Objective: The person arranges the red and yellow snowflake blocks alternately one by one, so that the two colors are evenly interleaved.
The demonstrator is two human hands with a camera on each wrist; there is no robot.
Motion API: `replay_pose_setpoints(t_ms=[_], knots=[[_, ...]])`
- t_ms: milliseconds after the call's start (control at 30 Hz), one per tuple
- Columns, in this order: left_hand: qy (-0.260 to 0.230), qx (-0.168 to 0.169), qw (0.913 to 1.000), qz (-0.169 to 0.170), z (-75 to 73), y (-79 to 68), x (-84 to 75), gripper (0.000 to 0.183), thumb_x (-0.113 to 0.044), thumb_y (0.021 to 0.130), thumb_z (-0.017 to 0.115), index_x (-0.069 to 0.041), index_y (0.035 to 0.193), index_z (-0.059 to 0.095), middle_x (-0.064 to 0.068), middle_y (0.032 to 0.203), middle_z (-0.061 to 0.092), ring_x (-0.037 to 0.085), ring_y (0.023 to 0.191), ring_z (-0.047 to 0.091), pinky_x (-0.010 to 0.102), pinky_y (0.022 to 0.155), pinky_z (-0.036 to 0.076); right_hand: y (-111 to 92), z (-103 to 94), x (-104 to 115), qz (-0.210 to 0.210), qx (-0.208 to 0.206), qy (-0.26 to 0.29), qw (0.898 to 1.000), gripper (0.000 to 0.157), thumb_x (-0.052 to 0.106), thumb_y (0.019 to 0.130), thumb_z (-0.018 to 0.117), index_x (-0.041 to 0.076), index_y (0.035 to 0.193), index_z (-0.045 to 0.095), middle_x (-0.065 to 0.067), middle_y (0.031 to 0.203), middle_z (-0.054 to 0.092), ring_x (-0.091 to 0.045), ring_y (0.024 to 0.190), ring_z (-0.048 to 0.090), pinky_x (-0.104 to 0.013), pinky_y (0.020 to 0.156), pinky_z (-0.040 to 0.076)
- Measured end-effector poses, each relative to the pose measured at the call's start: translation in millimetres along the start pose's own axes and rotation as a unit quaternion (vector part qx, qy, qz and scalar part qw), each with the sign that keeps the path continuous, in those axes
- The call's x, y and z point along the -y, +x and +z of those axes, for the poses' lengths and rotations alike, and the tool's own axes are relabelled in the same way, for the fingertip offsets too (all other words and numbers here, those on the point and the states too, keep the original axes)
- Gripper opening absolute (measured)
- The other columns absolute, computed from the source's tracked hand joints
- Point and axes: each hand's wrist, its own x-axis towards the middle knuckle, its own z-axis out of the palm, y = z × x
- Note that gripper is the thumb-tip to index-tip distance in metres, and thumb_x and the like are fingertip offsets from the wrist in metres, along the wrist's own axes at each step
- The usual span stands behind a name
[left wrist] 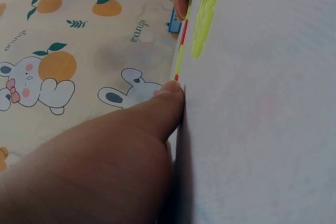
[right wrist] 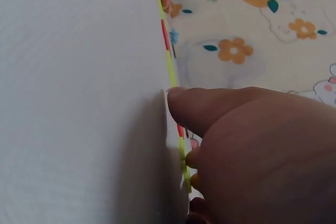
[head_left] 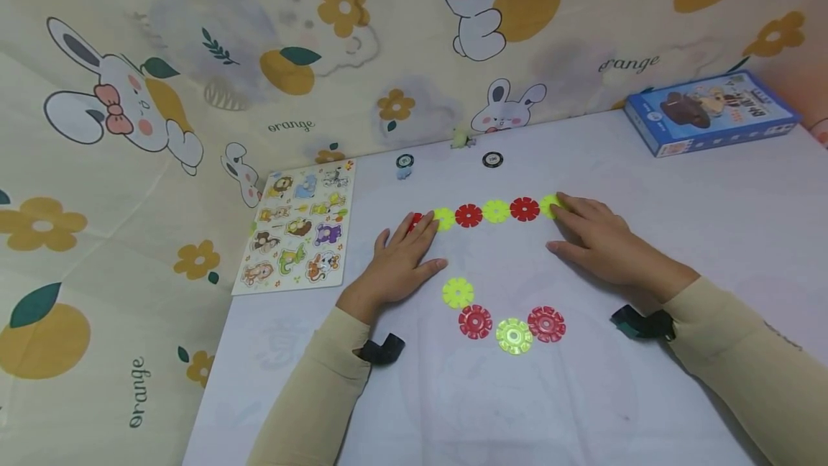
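Discs (head_left: 468, 221), red and yellow-green, form a row across the tabletop (head_left: 466, 416). The left hand (head_left: 402, 268) and right hand (head_left: 601, 241) rest at opposite ends, fingers extended, each grip clasping nothing, presumably to keep the row straight. Four other discs (head_left: 475, 328) curve nearer the person.

Glossy, plastic-looking discs (head_left: 514, 336) with ridged faces catch the light on a matt tabletop (head_left: 491, 408) that looks cloth-covered and lightly creased. Behind hangs a softly wrinkled printed backdrop (head_left: 239, 113) with a faint sheen. A smooth cardboard-looking box (head_left: 711, 113), a smooth picture board (head_left: 309, 244) and matt cloth sleeves (head_left: 744, 358) complete the textures.
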Motion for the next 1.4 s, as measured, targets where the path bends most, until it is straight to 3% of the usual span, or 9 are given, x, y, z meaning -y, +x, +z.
replay_pose_setpoints(t_ms=[233, 367, 500, 567, 667, 933, 1133, 1267, 1400], knots=[[0.002, 0.005, 1.0, -0.004, 1.3, 0.4, 1.3, 0.076, -0.066, 0.093, 0.035, -0.028, 0.155, 0.012, -0.012, 0.159, 0.002, 0.019, 0.144, -0.007, 0.058, 0.108, 0.0, 0, -3.7, 8, 0.005, -0.029, 0.04, 0.999, 0.077, 0.046, 0.087, 0.066, 0.016, 0.15, 0.033, -0.013, 0.156, 0.017, -0.04, 0.139, 0.014, -0.069, 0.097, 0.026], [0.001, 0.003, 1.0, -0.001, 1.2, 0.3, 0.8, 0.077, -0.066, 0.093, 0.034, -0.027, 0.155, 0.012, -0.011, 0.159, 0.002, 0.02, 0.144, -0.006, 0.058, 0.108, 0.0, -5, -8.2, 19, -0.012, -0.031, 0.155, 0.987, 0.067, 0.042, 0.087, 0.069, 0.022, 0.144, 0.042, -0.006, 0.143, 0.038, -0.03, 0.128, 0.038, -0.057, 0.091, 0.043], [0.005, -0.002, 1.0, 0.0, 0.8, 1.2, -0.2, 0.077, -0.067, 0.093, 0.033, -0.026, 0.155, 0.013, -0.011, 0.159, 0.002, 0.02, 0.144, -0.005, 0.058, 0.108, 0.0, -14, -12.1, 25, -0.048, 0.085, 0.292, 0.951, 0.06, 0.032, 0.087, 0.071, 0.025, 0.141, 0.046, 0.001, 0.132, 0.051, -0.024, 0.118, 0.049, -0.043, 0.084, 0.05], [0.003, -0.004, 1.0, 0.001, 0.5, 1.5, -0.8, 0.077, -0.066, 0.093, 0.034, -0.026, 0.155, 0.014, -0.011, 0.159, 0.003, 0.021, 0.144, -0.005, 0.059, 0.108, 0.0, -20, -13.4, 24, -0.064, 0.152, 0.311, 0.936, 0.063, 0.028, 0.086, 0.073, 0.026, 0.142, 0.045, 0.003, 0.133, 0.052, -0.022, 0.121, 0.047, -0.04, 0.087, 0.049], [0.002, -0.004, 1.0, 0.001, -0.1, 1.7, -1.4, 0.076, -0.065, 0.093, 0.035, -0.026, 0.155, 0.013, -0.011, 0.159, 0.002, 0.021, 0.144, -0.005, 0.059, 0.108, 0.0, -28, -14.2, 23, -0.09, 0.218, 0.297, 0.926, 0.067, 0.027, 0.081, 0.077, 0.027, 0.141, 0.047, 0.006, 0.136, 0.05, -0.018, 0.126, 0.041, -0.037, 0.094, 0.045], [0.0, -0.009, 1.0, 0.0, -0.1, 1.4, -0.7, 0.076, -0.065, 0.093, 0.034, -0.025, 0.155, 0.015, -0.01, 0.159, 0.005, 0.02, 0.144, -0.004, 0.058, 0.108, 0.001, -32, -7.1, 34, -0.137, 0.228, 0.183, 0.946, 0.039, 0.037, 0.076, 0.08, 0.036, 0.111, 0.063, 0.014, 0.115, 0.051, -0.013, 0.116, 0.038, -0.033, 0.09, 0.046], [0.0, -0.006, 1.0, -0.001, 1.4, 1.1, 0.1, 0.077, -0.066, 0.093, 0.034, -0.024, 0.155, 0.015, -0.009, 0.159, 0.006, 0.021, 0.144, -0.003, 0.058, 0.108, 0.002, -33, -4.3, 37, -0.1, 0.22, 0.194, 0.951, 0.029, 0.027, 0.075, 0.082, 0.031, 0.095, 0.061, 0.009, 0.1, 0.057, -0.017, 0.103, 0.048, -0.032, 0.082, 0.049], [0.0, -0.001, 1.0, -0.003, 3.0, 1.2, 1.3, 0.076, -0.065, 0.093, 0.035, -0.026, 0.155, 0.012, -0.011, 0.159, 0.004, 0.019, 0.144, -0.006, 0.058, 0.108, 0.0, -33, -6.6, 37, -0.08, 0.231, 0.208, 0.947, 0.03, 0.028, 0.077, 0.081, 0.033, 0.101, 0.064, 0.007, 0.101, 0.058, -0.018, 0.101, 0.05, -0.031, 0.081, 0.049], [-0.001, -0.001, 1.0, -0.003, 4.4, 1.4, 2.8, 0.077, -0.066, 0.093, 0.034, -0.027, 0.155, 0.012, -0.013, 0.159, 0.002, 0.018, 0.144, -0.007, 0.058, 0.108, -0.001, -35, -11.0, 39, -0.117, 0.242, 0.182, 0.946, 0.046, 0.033, 0.073, 0.084, 0.035, 0.113, 0.062, 0.011, 0.111, 0.054, -0.016, 0.111, 0.044, -0.032, 0.086, 0.048]])
